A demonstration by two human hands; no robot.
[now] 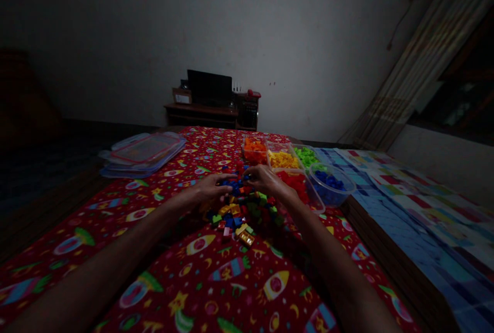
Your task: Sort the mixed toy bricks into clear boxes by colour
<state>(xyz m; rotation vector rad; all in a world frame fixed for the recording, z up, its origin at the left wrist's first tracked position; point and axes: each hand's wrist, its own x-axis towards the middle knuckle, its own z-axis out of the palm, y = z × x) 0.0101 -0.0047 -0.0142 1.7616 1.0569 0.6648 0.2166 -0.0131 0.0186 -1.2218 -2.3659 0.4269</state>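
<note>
Mixed toy building bricks lie in a loose pile on a red cloth printed with rockets. My left hand rests at the pile's left side, fingers apart and touching the blue bricks. Over the far right part of the pile, my right hand is bent down, its fingertips pinched around what looks like a blue brick. A gold brick and a pink brick lie at the near edge. Dim light blurs the fingertips.
To the right stand clear containers of sorted bricks: orange bricks, yellow bricks, green bricks, red bricks, and a round tub of blue ones. Stacked plastic lids lie on the left. A monitor stands behind.
</note>
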